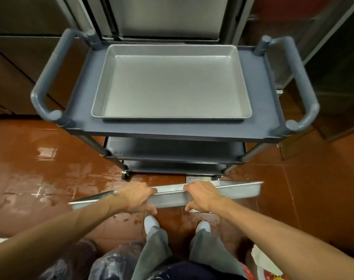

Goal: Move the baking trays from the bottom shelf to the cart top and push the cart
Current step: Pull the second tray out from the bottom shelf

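A grey three-shelf cart [87, 126] stands in front of me. One silver baking tray [172, 83] lies flat on its top shelf. A second baking tray [238, 190] is held low, in front of the cart's lower shelves, seen edge-on and tilted. My left hand [135, 197] grips its near long edge left of centre. My right hand [202, 196] grips the same edge right of centre. The middle shelf [172, 148] and bottom shelf [172, 167] show only dark surfaces; most of them is hidden.
Curved grey handles [48, 77] [299, 81] rise at both ends of the cart. Stainless equipment stands behind the cart and a dark cabinet to the right. The red tiled floor [40, 158] looks wet. Plastic-wrapped bags [115, 263] sit by my feet.
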### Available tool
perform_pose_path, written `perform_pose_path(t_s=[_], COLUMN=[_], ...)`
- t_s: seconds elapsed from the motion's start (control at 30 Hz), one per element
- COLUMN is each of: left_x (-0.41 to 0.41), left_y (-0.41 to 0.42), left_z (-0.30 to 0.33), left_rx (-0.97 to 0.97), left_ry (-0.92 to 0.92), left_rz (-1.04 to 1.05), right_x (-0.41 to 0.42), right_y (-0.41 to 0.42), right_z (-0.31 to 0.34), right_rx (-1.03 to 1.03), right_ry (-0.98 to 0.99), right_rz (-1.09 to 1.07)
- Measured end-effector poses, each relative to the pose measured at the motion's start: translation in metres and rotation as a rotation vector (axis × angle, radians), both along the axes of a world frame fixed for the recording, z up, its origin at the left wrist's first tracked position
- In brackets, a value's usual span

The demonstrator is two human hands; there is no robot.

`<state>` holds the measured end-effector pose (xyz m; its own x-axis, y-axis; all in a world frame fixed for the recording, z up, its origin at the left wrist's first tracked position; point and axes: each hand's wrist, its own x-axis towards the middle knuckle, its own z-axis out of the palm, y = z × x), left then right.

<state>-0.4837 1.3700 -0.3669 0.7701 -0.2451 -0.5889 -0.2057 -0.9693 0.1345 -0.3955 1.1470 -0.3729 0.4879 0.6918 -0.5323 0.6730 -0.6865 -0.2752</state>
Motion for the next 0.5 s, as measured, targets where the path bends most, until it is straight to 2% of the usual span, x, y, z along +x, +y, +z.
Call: perform_pose_path(t_s=[0.23, 0.5], left_x=[0.021, 0.005], left_y=[0.006, 0.016], left_z=[0.128, 0.268], left_rx=[-0.017, 0.012], left_ry=[-0.091, -0.347], left_rz=[-0.026, -0.074], right_x=[0.018, 0.013], right_y=[0.006, -0.008], right_z=[0.124, 0.261], right_rx=[0.081, 0.198], right_ry=[-0.051, -0.174], right_rz=[0.034, 0.041])
